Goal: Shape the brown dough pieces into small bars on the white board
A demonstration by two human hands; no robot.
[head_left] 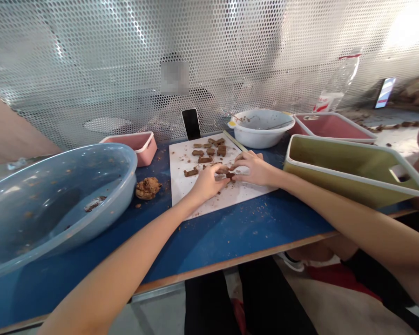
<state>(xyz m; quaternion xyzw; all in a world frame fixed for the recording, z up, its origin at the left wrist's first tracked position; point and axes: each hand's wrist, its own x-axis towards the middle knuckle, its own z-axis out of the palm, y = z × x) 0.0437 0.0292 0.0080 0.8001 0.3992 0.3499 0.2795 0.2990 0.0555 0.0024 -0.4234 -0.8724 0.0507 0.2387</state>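
Over a white board (181, 188), my left hand (208, 182) and my right hand (254, 168) meet, fingertips bent toward each other. Pinched between them is a small dark brown dough piece (230, 175), partly covered by the fingers. Behind my hands lie several shaped brown dough pieces (205, 159), some like little bones. Crumbs are scattered across the board. A rough lump of brown dough (148, 188) sits on the blue table, left of the board.
A large blue basin (125, 174) fills the left side, with a pink bin (147, 151) behind it. A phone (191, 124) leans on the perforated metal wall. To the right are a white basin (263, 137), a pink tray (335, 126), a green bin (335, 179) and a bottle (340, 81).
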